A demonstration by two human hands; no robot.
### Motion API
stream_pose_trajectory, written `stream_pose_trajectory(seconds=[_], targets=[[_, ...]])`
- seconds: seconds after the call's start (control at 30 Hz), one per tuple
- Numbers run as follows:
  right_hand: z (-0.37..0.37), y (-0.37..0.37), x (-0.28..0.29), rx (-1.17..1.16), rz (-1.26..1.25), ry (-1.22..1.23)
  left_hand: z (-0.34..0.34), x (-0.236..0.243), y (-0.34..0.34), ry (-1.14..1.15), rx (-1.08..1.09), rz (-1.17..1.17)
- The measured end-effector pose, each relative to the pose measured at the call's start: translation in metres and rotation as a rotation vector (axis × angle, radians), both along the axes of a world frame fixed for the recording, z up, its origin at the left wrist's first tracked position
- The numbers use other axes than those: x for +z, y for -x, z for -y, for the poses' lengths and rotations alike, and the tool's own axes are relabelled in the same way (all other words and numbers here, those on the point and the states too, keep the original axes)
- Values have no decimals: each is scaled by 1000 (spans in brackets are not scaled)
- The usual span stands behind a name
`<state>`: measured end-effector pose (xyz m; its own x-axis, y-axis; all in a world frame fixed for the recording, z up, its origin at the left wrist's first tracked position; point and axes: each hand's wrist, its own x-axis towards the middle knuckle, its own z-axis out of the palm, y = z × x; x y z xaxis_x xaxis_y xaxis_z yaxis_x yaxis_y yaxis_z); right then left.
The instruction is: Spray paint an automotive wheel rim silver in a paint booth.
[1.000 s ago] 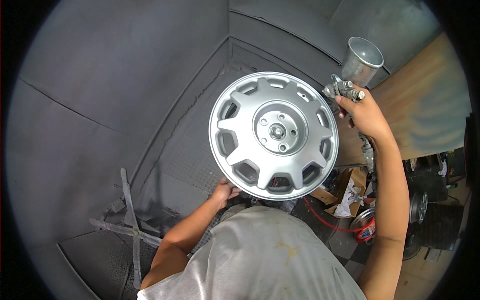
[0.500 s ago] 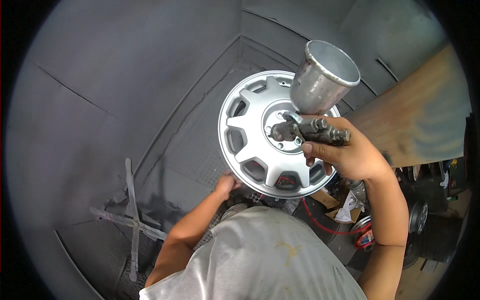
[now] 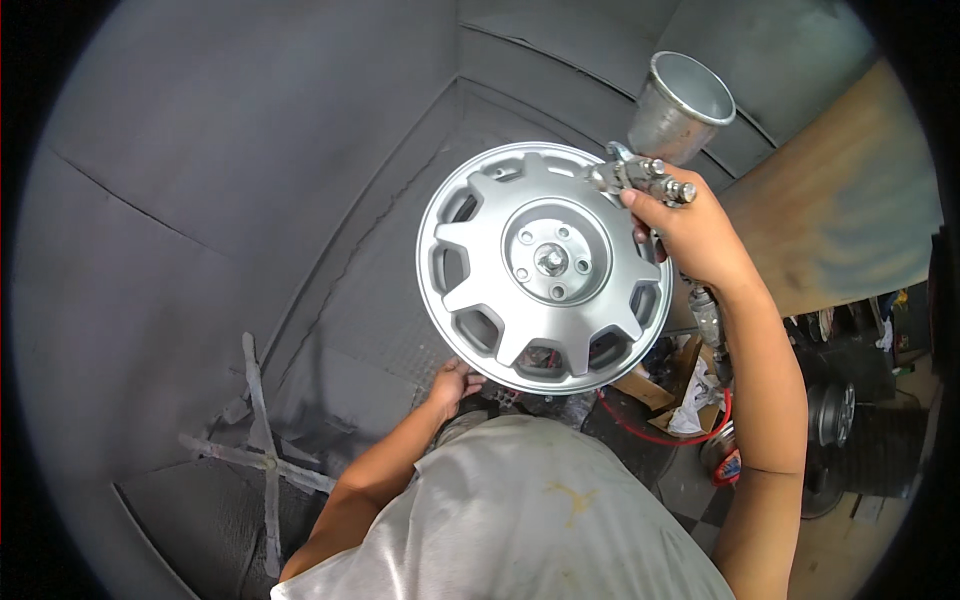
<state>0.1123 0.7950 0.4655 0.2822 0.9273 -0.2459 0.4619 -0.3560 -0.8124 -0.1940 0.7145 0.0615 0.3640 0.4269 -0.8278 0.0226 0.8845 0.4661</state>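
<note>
A silver alloy wheel (image 3: 550, 315) faces up in front of me, with spokes, slots around its rim and a hub with several bolt holes. My right hand (image 3: 697, 228) is wrapped around a metal spray gun (image 3: 645, 180), whose nozzle points left over the wheel's upper right rim. On top of the gun stands a dented metal paint cup (image 3: 668, 125), tilted a little. Close to the wheel's lower left edge is my left hand (image 3: 456, 386), its fingers apart and reaching by the rim; whether they touch it I cannot tell.
Grey, paint-dusted walls (image 3: 250, 120) enclose the left and back. A cross-shaped stand (image 3: 270, 461) is at lower left. A tan panel (image 3: 820, 220) rises on the right. Below it are a red hose (image 3: 640, 432), an open cardboard box (image 3: 690, 375) and another wheel (image 3: 832, 415).
My right hand has carried the spray gun up and right, from over the hub to the upper right rim. The fingers of my left hand have spread beside the lower left rim.
</note>
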Motion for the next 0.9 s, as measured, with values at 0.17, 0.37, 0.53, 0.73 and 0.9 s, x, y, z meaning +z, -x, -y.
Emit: stream_pose_trajectory(seconds=[0.17,0.37,0.53,0.73,0.9], targets=[[31,-28,5,-113,54,9,10,4,3,65,-285,38],[62,-28,4,-135,65,-53,-32,5,26,-82,-89,-114],[74,5,26,-85,50,-52,-62,11,33,-271,162,-42],[64,22,52,176,-398,13,-32,15,10,-273,156,-96],[29,12,42,233,-300,31,0,8,0,-125,161,-62]])
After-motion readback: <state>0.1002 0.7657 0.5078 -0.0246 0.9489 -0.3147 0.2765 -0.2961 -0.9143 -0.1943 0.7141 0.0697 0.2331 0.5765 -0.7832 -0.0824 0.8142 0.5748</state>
